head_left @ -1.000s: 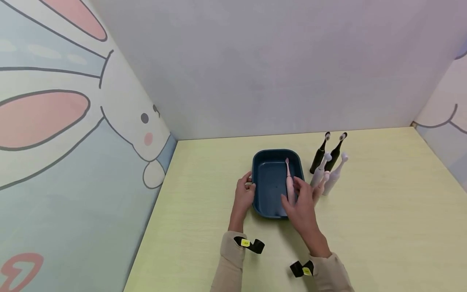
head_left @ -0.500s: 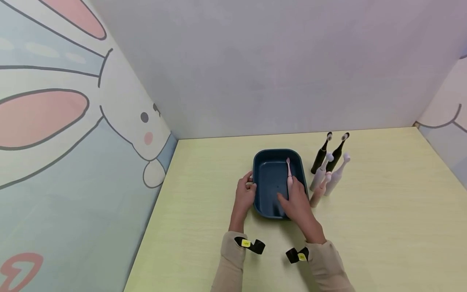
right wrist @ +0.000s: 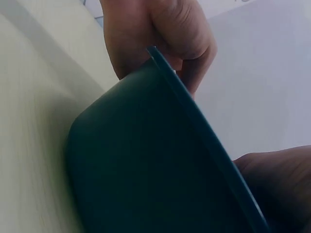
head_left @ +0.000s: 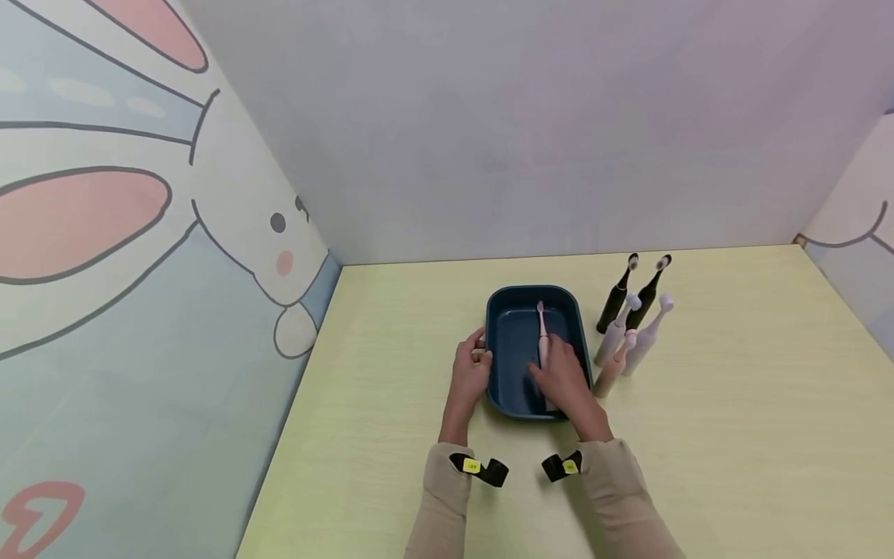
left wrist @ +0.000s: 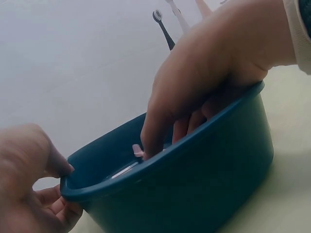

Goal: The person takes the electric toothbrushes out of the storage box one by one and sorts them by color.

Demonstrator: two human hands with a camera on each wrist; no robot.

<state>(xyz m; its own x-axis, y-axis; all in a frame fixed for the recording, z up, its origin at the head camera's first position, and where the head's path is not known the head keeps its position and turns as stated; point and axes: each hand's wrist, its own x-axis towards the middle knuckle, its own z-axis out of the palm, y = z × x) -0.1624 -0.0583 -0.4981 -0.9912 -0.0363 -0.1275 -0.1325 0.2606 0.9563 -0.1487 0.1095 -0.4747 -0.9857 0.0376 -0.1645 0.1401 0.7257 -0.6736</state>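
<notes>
A dark blue basin (head_left: 513, 349) stands on the table in the head view. My left hand (head_left: 469, 373) holds its left rim, with the thumb on one side and fingers on the other, as the left wrist view also shows. Inside the basin lies a pink electric toothbrush (head_left: 542, 334), its head toward the far wall. My right hand (head_left: 564, 380) reaches in over the right side and grips the toothbrush's handle, mostly covering it. From the left wrist, the right hand's fingers point down behind the near rim, and only a pink bit of the toothbrush shows.
Right of the basin, several electric toothbrushes stand upright close together: black ones (head_left: 613, 304) at the back, pale lavender ones (head_left: 611, 341) in front, and a pink one (head_left: 611, 371) nearest my right hand. A plain wall (head_left: 559, 155) rises behind the table (head_left: 391, 349).
My right hand has moved left, further into the basin, and the pink toothbrush has shifted left with it, away from the right wall. The left hand has stayed at the rim.
</notes>
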